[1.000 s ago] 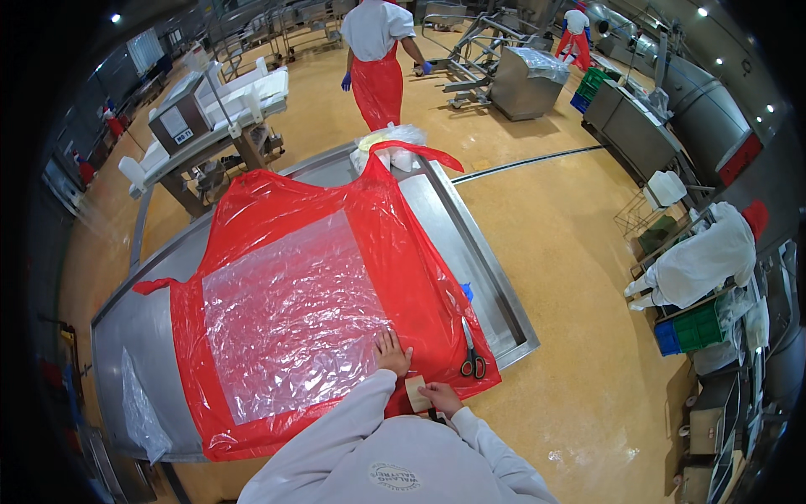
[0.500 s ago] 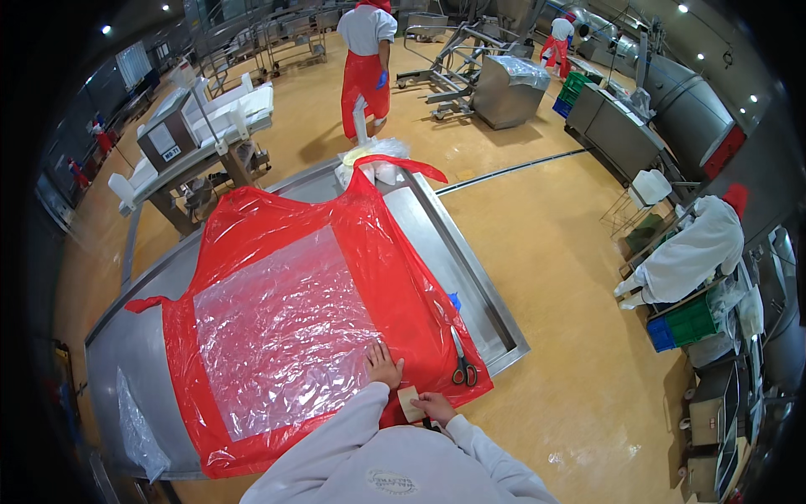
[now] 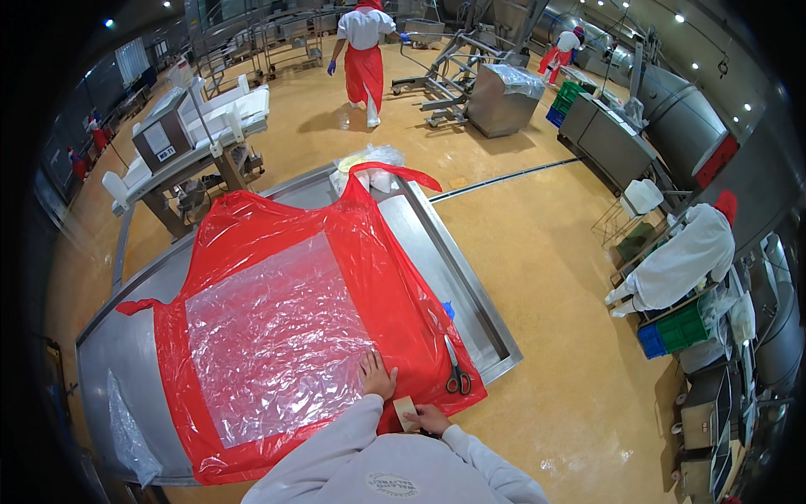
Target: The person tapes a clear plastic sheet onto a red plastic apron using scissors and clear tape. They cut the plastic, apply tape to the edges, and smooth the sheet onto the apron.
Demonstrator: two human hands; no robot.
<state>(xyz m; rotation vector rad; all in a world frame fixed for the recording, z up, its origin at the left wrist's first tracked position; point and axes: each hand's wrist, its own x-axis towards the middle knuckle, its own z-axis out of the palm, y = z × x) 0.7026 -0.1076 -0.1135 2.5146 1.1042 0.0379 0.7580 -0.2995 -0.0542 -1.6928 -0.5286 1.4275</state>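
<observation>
Here, left hand (image 3: 377,375) pressed flat, fingers spread, on the near edge of the clear plastic sheet (image 3: 273,332) where it overlaps the red apron (image 3: 369,252); nothing gripped, palm down only. Probable reason: to pin the sheet so it does not slide or lift at that edge.

Right hand (image 3: 430,417) curled around a roll of tan tape (image 3: 406,412), held just at the apron's near hem, at about 4 o'clock from the left hand. Fingers closed on the roll (how tightly cannot be told, since the sleeve hides part of the hand). Roll kept close to the pinned edge, likely so a strip can be laid without letting go of the sheet.

Scissors (image 3: 456,368) lying shut on the apron at 2 o'clock from the right hand, handles toward the person, within easy reach. Small blue object (image 3: 447,310) beside the apron's right edge, further up at 12 o'clock from the scissors; kind not clear.

Apron spread flat, neck loop away from the person at 12 o'clock, side ties out at 9 o'clock, clear sheet centred on its front.

Surface: long steel table (image 3: 470,302) with a raised rim, running diagonally; a bundle of bagged material (image 3: 369,164) at its far end, loose clear film (image 3: 126,428) at 8 o'clock.

Room: yellow resin floor (image 3: 546,252), steel machines and trolleys at 12 to 2 o'clock, green and blue crates (image 3: 672,332) at 3 o'clock. Other people in white coats and red aprons at 12 o'clock and 3 o'clock, well apart.
</observation>
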